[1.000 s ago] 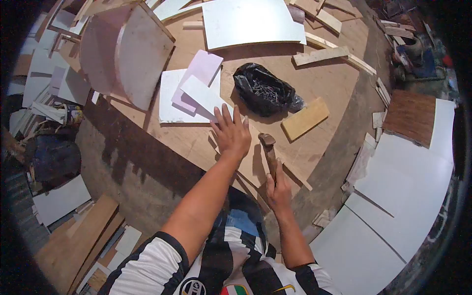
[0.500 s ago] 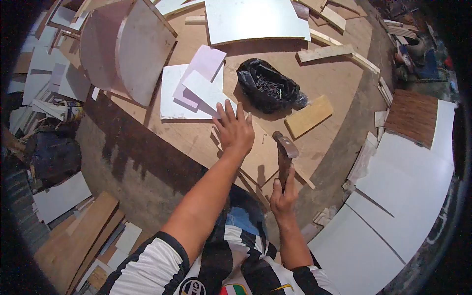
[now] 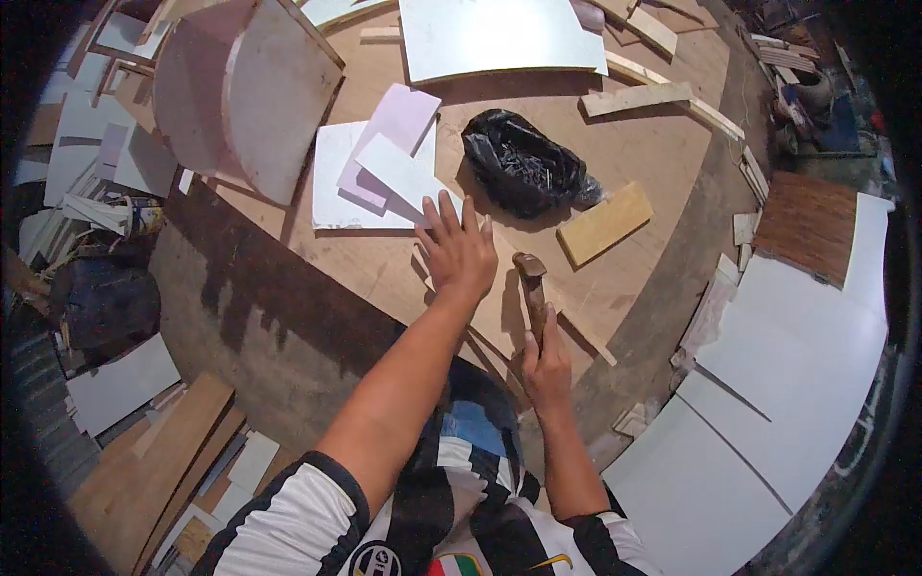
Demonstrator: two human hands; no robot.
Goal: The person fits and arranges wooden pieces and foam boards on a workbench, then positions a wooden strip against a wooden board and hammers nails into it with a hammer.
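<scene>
My right hand [image 3: 547,372] grips a hammer [image 3: 535,300] by its handle, the head pointing away from me over a plywood piece [image 3: 490,312]. My left hand [image 3: 459,248] rests flat with fingers spread on that plywood, its fingertips at the end of a narrow white board [image 3: 408,180]. Under the white board lie a pale lilac strip [image 3: 408,115] and a larger white panel [image 3: 331,192]. Beyond the hammer sits a black plastic bag [image 3: 499,144] with many nails [image 3: 538,175] inside. A yellowish wood block [image 3: 605,226] lies to the right of it.
A curved wooden frame [image 3: 240,96] stands on the table at the left. At the back lies a big white panel [image 3: 499,38], with wood strips [image 3: 636,100] to its right. White boards [image 3: 768,384] lean at the right; scrap planks [image 3: 163,461] lie on the floor lower left.
The hammer has moved left, and its head now covers the spot where a small bent nail showed. My left hand stays in place.
</scene>
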